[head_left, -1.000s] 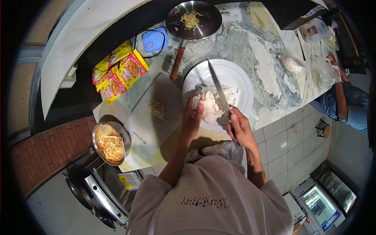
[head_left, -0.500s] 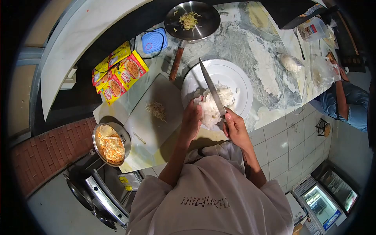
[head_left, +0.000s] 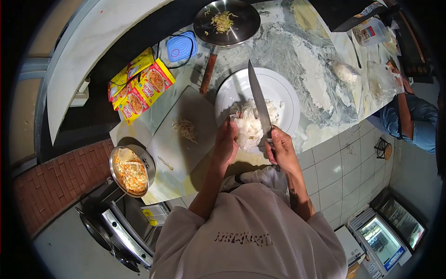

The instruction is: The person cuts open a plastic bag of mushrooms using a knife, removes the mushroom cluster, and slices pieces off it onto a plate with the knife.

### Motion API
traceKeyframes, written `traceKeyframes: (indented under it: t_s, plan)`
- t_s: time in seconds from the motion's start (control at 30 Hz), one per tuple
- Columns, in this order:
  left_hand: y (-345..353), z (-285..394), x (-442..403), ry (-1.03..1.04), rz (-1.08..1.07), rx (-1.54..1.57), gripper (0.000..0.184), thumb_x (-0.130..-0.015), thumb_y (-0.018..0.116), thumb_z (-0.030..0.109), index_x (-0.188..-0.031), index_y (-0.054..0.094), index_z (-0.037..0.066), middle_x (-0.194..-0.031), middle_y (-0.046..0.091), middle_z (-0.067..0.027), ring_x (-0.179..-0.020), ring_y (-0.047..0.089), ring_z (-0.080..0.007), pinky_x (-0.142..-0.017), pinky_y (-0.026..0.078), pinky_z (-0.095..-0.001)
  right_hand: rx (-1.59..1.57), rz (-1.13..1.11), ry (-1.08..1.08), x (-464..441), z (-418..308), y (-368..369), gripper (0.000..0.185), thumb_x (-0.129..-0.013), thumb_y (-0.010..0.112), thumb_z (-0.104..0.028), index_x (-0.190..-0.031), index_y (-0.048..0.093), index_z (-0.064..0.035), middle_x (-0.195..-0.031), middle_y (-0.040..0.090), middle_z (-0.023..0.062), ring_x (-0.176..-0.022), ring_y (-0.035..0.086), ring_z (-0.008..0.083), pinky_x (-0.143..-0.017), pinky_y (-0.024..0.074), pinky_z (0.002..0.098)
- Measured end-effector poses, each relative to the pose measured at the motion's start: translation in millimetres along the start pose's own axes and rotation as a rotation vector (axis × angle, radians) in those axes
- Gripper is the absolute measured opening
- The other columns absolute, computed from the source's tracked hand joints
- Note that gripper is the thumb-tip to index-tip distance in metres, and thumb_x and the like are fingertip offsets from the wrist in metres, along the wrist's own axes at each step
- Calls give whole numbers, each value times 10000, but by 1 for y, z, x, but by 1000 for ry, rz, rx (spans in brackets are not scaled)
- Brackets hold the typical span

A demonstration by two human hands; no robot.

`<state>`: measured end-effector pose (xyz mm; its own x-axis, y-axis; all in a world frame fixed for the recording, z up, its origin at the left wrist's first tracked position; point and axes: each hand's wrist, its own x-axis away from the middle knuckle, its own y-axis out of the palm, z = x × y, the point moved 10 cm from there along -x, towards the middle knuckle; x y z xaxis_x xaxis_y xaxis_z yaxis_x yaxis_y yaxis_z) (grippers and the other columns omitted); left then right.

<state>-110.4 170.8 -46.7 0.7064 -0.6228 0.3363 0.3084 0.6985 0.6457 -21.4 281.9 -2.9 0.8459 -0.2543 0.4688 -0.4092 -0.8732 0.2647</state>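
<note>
My left hand is closed around a clump of white flat strips, held over the near part of a white plate. The strips look soft and glossy; whether they are noodles or a cut vegetable I cannot tell. More white pieces lie on the plate behind the clump. My right hand grips the handle of a large kitchen knife. Its blade points away from me, tip up past the plate's middle, along the right side of the clump. Whether blade and clump touch is unclear.
Left of the plate, a white cutting board carries bean sprouts. Beyond stand a frying pan, a blue-lidded box and yellow packets. A metal pan of shredded food sits front left. Another person is at right.
The knife has swung more upright, its tip moving right and away from me. My left hand and the clump have turned slightly, showing more of the strips.
</note>
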Motion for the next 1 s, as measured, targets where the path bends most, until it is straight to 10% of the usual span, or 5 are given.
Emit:
traceKeyframes:
  t_s: [0.6, 1.0]
  plan:
    - [-5, 7, 0, -24, -103, -13, 613, -1022, 379, 465, -1397, 388, -20, -1294, 554, -190, -1149, 591, -296, -1007, 460, -449, 1, 16, 23, 1, -6, -25, 378, -1048, 362, -400, -1053, 525, -58, -524, 415, 2, -371, 315, 59, -329, 254, 210]
    - [-34, 38, 4, 260, 229, -5, 505, -996, 518, 394, -1329, 449, 21, -1252, 548, -76, -1147, 556, -146, -960, 488, -325, 133, 77, -25, 5, -19, -44, 487, -1043, 364, -430, -1299, 518, -45, -523, 430, -14, -375, 321, 45, -353, 264, 205]
